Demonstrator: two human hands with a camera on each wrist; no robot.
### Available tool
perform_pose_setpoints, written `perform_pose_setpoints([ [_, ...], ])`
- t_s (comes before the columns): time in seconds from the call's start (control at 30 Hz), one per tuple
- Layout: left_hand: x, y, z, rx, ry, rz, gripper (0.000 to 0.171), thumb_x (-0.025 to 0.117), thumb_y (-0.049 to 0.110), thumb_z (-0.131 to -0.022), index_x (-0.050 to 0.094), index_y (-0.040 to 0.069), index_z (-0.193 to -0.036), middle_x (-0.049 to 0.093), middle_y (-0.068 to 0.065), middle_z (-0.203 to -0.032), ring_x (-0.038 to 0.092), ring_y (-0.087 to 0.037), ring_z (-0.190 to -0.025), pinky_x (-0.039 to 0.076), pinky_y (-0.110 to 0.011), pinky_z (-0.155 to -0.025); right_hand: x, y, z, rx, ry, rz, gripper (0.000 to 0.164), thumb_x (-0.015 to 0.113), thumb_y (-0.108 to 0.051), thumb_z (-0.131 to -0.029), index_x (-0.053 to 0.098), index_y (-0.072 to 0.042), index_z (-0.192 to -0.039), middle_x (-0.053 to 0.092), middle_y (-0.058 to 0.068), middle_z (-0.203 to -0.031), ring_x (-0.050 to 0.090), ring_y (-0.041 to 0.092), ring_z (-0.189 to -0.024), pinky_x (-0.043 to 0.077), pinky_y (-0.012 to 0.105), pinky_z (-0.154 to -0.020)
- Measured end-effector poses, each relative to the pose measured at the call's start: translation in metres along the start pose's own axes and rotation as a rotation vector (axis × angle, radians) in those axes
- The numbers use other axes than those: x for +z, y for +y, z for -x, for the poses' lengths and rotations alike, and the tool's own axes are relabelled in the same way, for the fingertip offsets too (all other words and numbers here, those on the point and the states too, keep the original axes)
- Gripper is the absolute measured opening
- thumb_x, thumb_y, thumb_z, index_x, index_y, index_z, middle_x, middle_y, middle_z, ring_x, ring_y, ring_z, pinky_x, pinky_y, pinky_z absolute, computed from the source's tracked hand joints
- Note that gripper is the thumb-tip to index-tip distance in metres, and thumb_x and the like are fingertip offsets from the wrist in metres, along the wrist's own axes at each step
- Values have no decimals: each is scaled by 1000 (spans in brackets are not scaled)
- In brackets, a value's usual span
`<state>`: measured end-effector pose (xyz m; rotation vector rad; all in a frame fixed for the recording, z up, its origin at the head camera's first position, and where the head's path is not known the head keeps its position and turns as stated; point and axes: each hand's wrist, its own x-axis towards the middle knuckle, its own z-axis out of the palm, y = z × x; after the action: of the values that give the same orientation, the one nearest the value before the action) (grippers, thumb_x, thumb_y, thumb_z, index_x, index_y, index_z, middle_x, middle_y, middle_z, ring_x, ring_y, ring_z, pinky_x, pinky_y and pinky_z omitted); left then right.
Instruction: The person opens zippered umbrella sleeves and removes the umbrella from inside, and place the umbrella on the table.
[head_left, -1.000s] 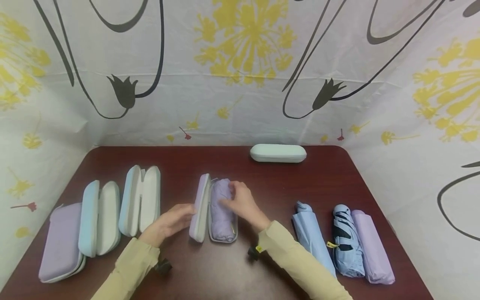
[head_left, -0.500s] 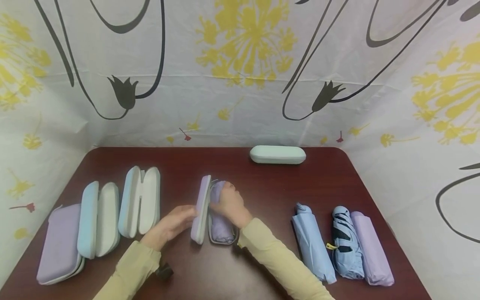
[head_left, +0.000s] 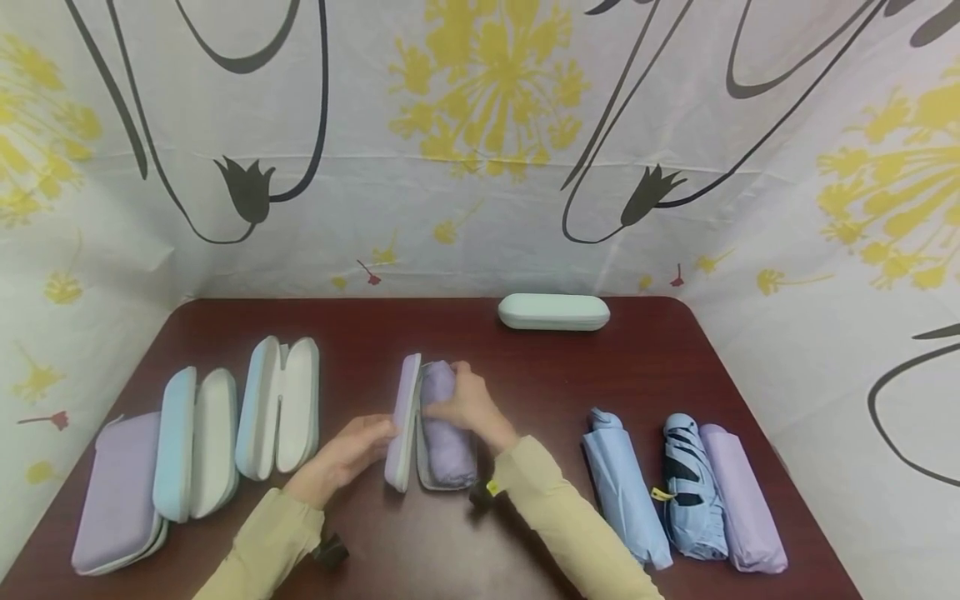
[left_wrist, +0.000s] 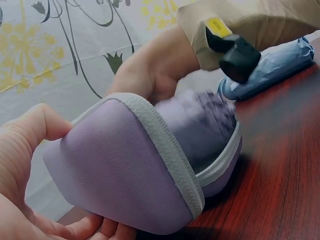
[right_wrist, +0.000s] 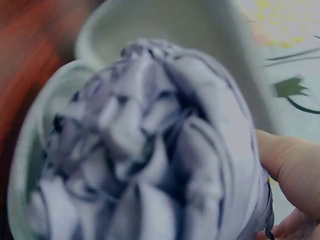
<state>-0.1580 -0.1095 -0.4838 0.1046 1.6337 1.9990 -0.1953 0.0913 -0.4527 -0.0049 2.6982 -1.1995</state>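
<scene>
A lavender case stands unzipped in the middle of the table, its lid upright on the left side. My left hand holds that lid from outside, thumb on top and fingers underneath in the left wrist view. A folded lavender umbrella lies lengthwise over the case's right half, bulging above the rim. With thumb and fingers on either side, my right hand grips the umbrella near its far end. In the right wrist view the umbrella's crumpled end fills the picture, and most of the fingers are hidden.
Two light blue cases lie open at left beside a shut lavender case. A pale mint case lies at the back. On the right are a blue umbrella, a blue-and-black one and a lavender one.
My right hand has moved onto the lavender umbrella and now grips it; the umbrella sits slightly higher and further right in the case. My left hand stays on the lid.
</scene>
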Motion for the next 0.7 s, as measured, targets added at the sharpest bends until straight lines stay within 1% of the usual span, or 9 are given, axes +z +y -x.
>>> perform_pose_setpoints([
  [0.07, 0, 1, 1, 2, 6, 9, 30, 51, 9, -81, 57, -8, -105, 64, 1, -85, 60, -8, -80, 48, -26, -80, -12, 0, 3, -8, 21, -20, 81, 79, -21, -63, 41, 3, -130, 60, 20, -105, 60, 27, -90, 52, 38, -76],
  [0.13, 0, 2, 2, 6, 18, 12, 27, 51, 8, -81, 59, -6, -103, 64, 2, -84, 60, -8, -80, 48, -25, -80, -29, 0, 7, -25, 44, -34, 78, 78, -19, -63, 43, 2, -129, 60, 20, -108, 60, 28, -92, 51, 38, -78],
  [0.27, -3, 4, 5, 7, 56, 11, 27, 51, 8, -82, 60, -5, -103, 64, 3, -83, 60, -7, -79, 48, -24, -79, -71, 11, 23, -41, 86, -32, 76, 75, -17, -64, 44, 0, -131, 61, 19, -110, 60, 27, -92, 51, 38, -79],
  [0.4, -9, 6, 7, 6, 80, -6, 32, 51, 10, -83, 58, -9, -108, 63, 3, -85, 60, -7, -80, 48, -24, -80, -115, 37, 40, -14, 132, 25, 76, 72, -17, -67, 41, 2, -133, 58, 22, -113, 58, 31, -94, 49, 41, -80],
  [0.53, -14, 7, 9, 4, 93, -25, 38, 50, 10, -83, 54, -13, -113, 63, 3, -86, 60, -7, -81, 48, -24, -80, -155, 71, 54, 50, 172, 87, 76, 71, -19, -72, 37, 7, -135, 53, 29, -119, 54, 36, -101, 46, 46, -85],
  [0.6, -17, 8, 10, -1, 96, -22, 37, 49, 10, -83, 54, -12, -112, 63, 3, -86, 60, -7, -81, 48, -24, -80, -171, 87, 60, 98, 180, 101, 76, 70, -19, -75, 33, 10, -135, 49, 31, -122, 51, 38, -104, 44, 48, -87],
  [0.7, -20, 8, 11, -8, 94, -11, 29, 49, 10, -83, 58, -6, -106, 62, 3, -85, 60, -7, -80, 48, -24, -79, -190, 108, 68, 175, 177, 126, 78, 68, -22, -79, 28, 12, -136, 43, 34, -126, 46, 41, -108, 42, 53, -90],
])
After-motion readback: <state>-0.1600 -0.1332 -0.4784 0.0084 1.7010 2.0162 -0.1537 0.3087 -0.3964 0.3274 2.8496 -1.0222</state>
